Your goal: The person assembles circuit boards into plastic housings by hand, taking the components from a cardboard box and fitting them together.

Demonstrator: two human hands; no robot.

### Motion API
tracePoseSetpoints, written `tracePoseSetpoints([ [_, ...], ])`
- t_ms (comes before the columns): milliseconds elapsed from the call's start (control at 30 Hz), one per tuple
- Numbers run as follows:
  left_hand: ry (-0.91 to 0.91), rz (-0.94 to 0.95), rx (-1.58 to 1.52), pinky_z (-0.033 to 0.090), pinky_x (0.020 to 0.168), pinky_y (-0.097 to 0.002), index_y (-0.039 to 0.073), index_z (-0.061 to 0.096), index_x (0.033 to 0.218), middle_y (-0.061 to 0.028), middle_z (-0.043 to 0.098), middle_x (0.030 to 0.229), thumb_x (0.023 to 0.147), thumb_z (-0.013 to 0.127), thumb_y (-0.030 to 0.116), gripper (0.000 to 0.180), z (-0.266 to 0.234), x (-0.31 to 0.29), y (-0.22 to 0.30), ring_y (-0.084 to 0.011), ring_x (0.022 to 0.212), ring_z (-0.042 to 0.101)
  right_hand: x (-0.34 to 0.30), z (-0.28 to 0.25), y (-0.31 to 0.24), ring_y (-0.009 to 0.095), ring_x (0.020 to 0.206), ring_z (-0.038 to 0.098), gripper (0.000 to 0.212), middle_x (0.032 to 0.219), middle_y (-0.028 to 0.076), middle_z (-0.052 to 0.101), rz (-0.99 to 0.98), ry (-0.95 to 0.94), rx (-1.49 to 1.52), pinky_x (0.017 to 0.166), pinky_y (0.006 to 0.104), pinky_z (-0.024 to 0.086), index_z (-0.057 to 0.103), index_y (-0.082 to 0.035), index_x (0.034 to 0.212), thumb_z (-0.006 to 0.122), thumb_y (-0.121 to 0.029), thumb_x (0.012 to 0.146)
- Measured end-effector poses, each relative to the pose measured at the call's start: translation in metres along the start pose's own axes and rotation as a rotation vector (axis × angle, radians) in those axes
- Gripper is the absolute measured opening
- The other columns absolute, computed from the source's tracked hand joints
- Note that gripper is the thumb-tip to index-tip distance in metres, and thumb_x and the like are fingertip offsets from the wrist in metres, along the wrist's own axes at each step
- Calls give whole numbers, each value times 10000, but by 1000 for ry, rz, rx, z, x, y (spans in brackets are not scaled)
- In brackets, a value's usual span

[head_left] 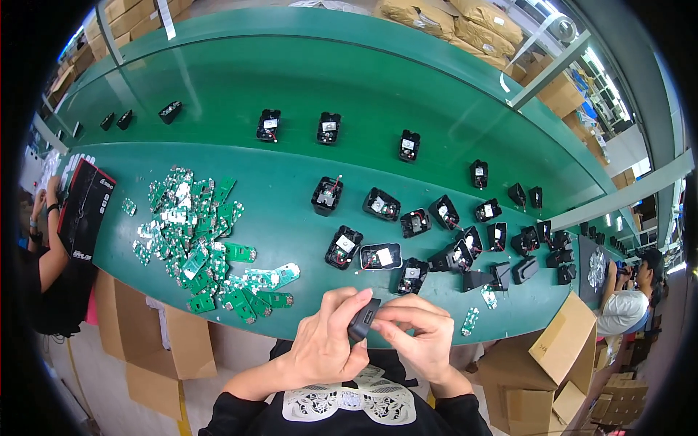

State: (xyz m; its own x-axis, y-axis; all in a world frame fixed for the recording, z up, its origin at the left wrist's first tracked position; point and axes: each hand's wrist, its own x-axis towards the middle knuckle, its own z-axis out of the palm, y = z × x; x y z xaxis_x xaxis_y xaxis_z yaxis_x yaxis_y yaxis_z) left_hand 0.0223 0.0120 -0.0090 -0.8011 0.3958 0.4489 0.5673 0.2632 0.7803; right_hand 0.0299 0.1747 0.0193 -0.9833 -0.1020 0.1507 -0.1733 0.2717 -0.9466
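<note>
1. Nearest me, my left hand [325,341] and right hand [422,338] both pinch one small black housing [363,320], fingers closed on its sides, just off the near edge of the green bench [291,182].
2. It looks light, rigid and smooth; I judge the outer walls the safest hold.
3. Beyond it lie open housings [380,256].
4. Left of those, a heap of circuit boards [196,232], probably fragile.

We note cardboard boxes [556,349] stacked on the floor beneath the long green workbench [291,94], brightly lit from above.
</note>
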Motion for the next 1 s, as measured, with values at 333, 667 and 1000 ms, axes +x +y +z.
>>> tracePoseSetpoints([
  [333,26,-79,-49,469,517,-384,8,219,1289,-230,436,1055,656,567,59,724,-4,-3,2,-327,673,556,-3,10,5,144,681,571,403,860,12,602,-667,105,-792,498,219,432,636,-73,919,650,14,526],
  [667,-5,20,12,470,509,-362,1,240,1277,-232,444,1042,644,578,62,720,-7,-5,-2,-314,664,555,2,7,-13,130,612,589,131,768,81,627,-113,8,-150,469,212,465,651,3,794,686,32,670],
  [1000,96,39,-41,473,505,-358,-11,227,1264,-256,438,1077,654,574,68,706,1,-9,-7,-311,666,557,-7,30,-7,124,566,582,141,741,72,624,-285,232,-259,434,221,460,635,7,790,693,25,663],
])
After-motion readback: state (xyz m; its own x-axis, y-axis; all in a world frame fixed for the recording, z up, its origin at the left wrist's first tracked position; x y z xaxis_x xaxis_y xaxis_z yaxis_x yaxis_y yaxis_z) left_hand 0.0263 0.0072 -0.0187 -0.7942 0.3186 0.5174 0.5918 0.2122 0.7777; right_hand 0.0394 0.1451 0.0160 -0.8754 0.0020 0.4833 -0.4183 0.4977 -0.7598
